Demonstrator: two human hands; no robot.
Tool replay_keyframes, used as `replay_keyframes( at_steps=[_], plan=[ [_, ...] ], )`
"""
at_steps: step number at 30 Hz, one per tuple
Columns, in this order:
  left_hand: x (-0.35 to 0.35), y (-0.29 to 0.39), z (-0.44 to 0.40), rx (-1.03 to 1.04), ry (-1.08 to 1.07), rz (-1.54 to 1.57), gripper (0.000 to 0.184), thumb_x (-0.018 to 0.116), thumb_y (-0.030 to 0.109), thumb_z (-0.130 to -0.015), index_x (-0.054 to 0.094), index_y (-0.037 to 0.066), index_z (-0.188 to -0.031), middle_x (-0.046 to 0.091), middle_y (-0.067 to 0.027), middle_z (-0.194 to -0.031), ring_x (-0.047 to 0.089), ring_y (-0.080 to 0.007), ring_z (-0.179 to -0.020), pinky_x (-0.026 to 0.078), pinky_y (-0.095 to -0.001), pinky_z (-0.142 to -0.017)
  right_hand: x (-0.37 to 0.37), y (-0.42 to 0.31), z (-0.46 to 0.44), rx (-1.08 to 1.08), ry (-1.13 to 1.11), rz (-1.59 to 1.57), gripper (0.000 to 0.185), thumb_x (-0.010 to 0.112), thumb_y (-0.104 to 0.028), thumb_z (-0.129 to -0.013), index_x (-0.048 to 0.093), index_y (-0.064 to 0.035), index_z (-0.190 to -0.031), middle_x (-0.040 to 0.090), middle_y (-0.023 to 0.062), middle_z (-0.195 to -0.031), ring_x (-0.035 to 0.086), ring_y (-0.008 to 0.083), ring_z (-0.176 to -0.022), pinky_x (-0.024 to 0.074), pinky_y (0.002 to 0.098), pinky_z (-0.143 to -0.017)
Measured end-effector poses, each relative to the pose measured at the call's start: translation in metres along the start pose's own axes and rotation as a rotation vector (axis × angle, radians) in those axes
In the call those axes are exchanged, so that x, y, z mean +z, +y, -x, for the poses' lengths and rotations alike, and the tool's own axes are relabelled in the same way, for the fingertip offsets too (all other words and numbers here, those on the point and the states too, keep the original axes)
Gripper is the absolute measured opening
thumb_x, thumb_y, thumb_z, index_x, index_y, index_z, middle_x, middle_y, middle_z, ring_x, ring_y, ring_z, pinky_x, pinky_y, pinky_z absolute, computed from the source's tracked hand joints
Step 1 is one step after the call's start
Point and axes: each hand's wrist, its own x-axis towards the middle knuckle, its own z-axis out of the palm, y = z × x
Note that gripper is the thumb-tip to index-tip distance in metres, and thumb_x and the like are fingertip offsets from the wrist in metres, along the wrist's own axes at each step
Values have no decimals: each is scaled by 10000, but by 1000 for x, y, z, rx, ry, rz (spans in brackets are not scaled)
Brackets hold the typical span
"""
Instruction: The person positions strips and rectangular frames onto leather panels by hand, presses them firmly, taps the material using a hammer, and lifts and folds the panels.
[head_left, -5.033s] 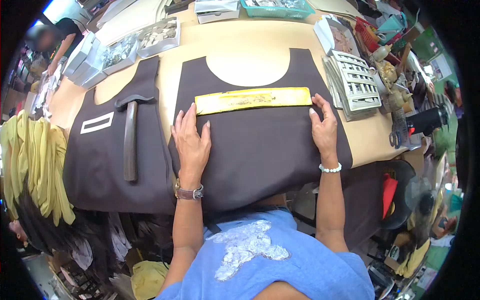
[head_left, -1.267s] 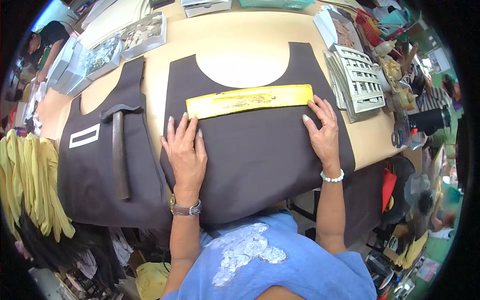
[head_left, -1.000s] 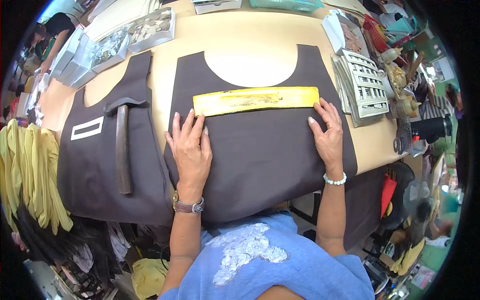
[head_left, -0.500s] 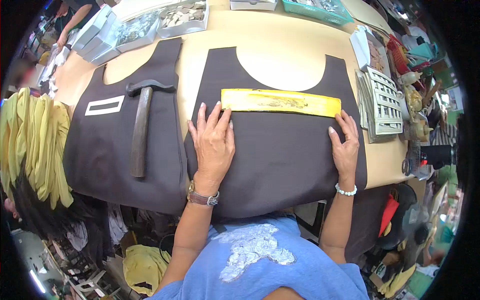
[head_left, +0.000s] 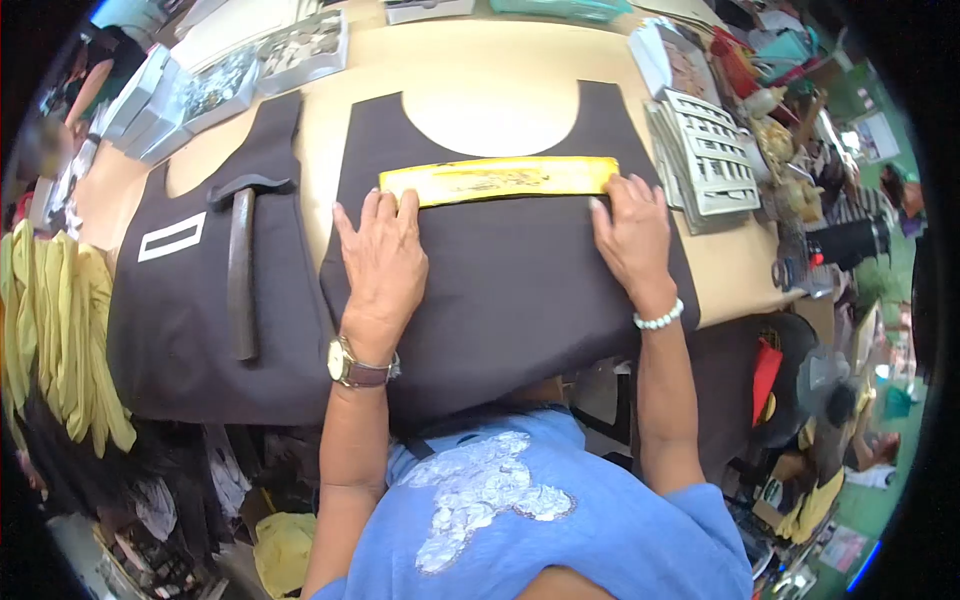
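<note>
A long yellow strip (head_left: 500,179) with dark worn smudges lies across the chest of a dark apron-shaped cloth piece (head_left: 500,260). At its lower left end, my left hand (head_left: 385,260) rests flat with fingers spread, fingertips touching the strip's edge. My right hand (head_left: 635,230) is at the other end, its slightly bent fingertips on the strip's right corner and the thumb apart on the cloth. To the left, a hammer (head_left: 241,270) lies on a second dark cloth piece (head_left: 180,330), beside a white rectangular frame mark (head_left: 172,238).
Boxes of small parts (head_left: 300,55) line the table's far left. White slotted plates (head_left: 712,165) are stacked at right, near a box of pinkish pieces (head_left: 680,70). Yellow cloths (head_left: 70,330) hang at the left edge. Another person's arm (head_left: 88,92) shows at upper left.
The view has turned and shifted, so the table's contents appear farther left. My right fingertips have moved slightly up onto the strip's end. My left hand stays at the other end.
</note>
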Motion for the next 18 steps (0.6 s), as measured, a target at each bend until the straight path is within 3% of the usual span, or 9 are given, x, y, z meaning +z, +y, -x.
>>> replay_keyframes(
  at_steps=[2, 3, 7, 10, 11, 12, 14, 15, 18],
  plan=[
    [-21, 8, -8, 33, -138, -17, 466, 516, 77, -819, 498, 126, -1283, 580, -145, -1041, 517, -268, -1052, 276, -580, -1015, -2, -8, -5, -29, -3, 53, 235, 571, -253, -846, 588, -69, -990, 582, 131, -989, 515, 295, -1057, 328, 532, -974],
    [-12, 10, -9, 73, -54, -99, 448, 515, 105, -835, 523, 202, -1272, 590, -137, -933, 538, -250, -940, 288, -569, -1012, 1, -11, -7, -22, -10, 88, 241, 574, -262, -844, 601, -72, -990, 575, 124, -980, 510, 296, -1062, 325, 542, -973],
    [-14, 16, -18, 87, -116, -185, 415, 476, 57, -839, 554, 189, -1224, 611, -119, -861, 574, -282, -911, 295, -589, -996, -6, 4, -16, -31, -5, -19, 225, 590, -250, -833, 648, -59, -935, 595, 114, -966, 540, 299, -1014, 379, 493, -947],
    [-17, 13, -25, 99, -181, -174, 379, 472, 67, -846, 574, 181, -1192, 627, -136, -890, 586, -290, -933, 290, -589, -999, -16, 41, -34, 53, 108, -378, 174, 603, -190, -818, 673, -43, -880, 620, 131, -935, 578, 308, -927, 438, 414, -889],
    [-19, 11, -27, 138, -181, -182, 368, 468, 71, -843, 588, 186, -1171, 642, -144, -869, 604, -300, -916, 319, -585, -979, -22, 54, -37, 66, 244, -288, 136, 600, -122, -805, 675, -34, -877, 635, 145, -919, 601, 318, -865, 468, 374, -822],
    [-22, 10, -31, 150, -223, -172, 367, 469, 72, -840, 593, 188, -1165, 644, -142, -858, 608, -302, -908, 330, -583, -971, -18, 74, -41, 110, 353, -189, 143, 597, -101, -799, 680, -40, -898, 635, 152, -921, 605, 319, -873, 469, 396, -801],
    [-25, 7, -40, 173, -306, -153, 365, 472, 72, -832, 602, 193, -1151, 650, -136, -835, 616, -307, -891, 354, -578, -954, -28, 104, -44, 220, 415, -77, 148, 592, -96, -795, 686, -42, -897, 641, 154, -911, 611, 321, -854, 473, 402, -780],
    [-24, 4, -39, 231, -169, -124, 180, 504, 111, -848, 657, 128, -942, 647, -98, -782, 633, -273, -809, 397, -565, -920, -35, 114, -42, 267, 449, -103, 150, 592, -94, -793, 688, -44, -896, 642, 155, -904, 612, 321, -846, 473, 403, -777],
    [-31, -5, -52, 279, -271, -40, 174, 514, 115, -834, 675, 124, -901, 649, -102, -794, 638, -271, -803, 418, -541, -887, -47, 125, -31, 413, 484, -139, 155, 588, -90, -790, 693, -50, -897, 647, 156, -892, 618, 322, -829, 475, 403, -769]
  ],
)
